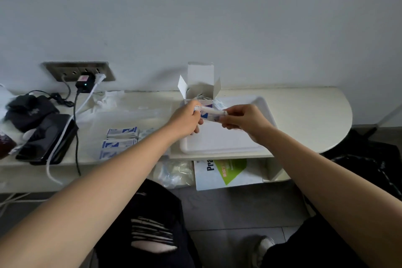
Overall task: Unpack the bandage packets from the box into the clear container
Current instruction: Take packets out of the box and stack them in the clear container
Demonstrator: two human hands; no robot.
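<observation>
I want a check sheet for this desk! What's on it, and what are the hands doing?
Surface: cream desk, rounded right end.
Job's things: open box upright by the wall; loose packets lying in the clear container.
Clutter: black cap, black case, white tray.
Grips: left hand and right hand both pinch one bundle of bandage packets above the tray.
Cables: black cable and white cable run from the wall socket.
Surroundings: pale wall; printed bag under the desk.
</observation>
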